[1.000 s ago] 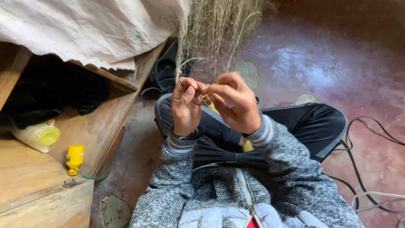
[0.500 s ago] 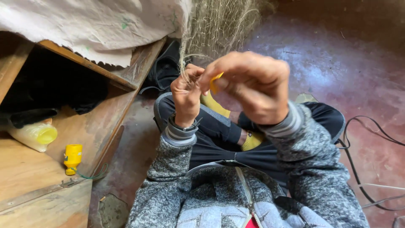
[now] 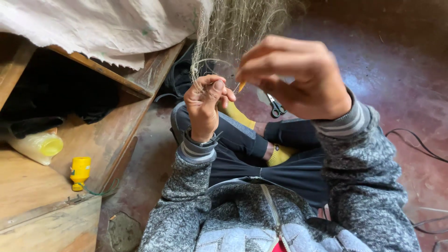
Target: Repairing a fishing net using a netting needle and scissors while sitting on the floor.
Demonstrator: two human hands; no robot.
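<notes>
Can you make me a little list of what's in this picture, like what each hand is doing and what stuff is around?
left hand: pinches strands of the fine pale net
right hand: raised, holds a small orange tool by the net
scissors: lying on the reddish floor, beyond the legs
yellow spool: upright on the wooden shelf
pale bottle: lying on its side on that shelf
white cloth: draped over the shelf top
cables: on the floor, right side
</notes>
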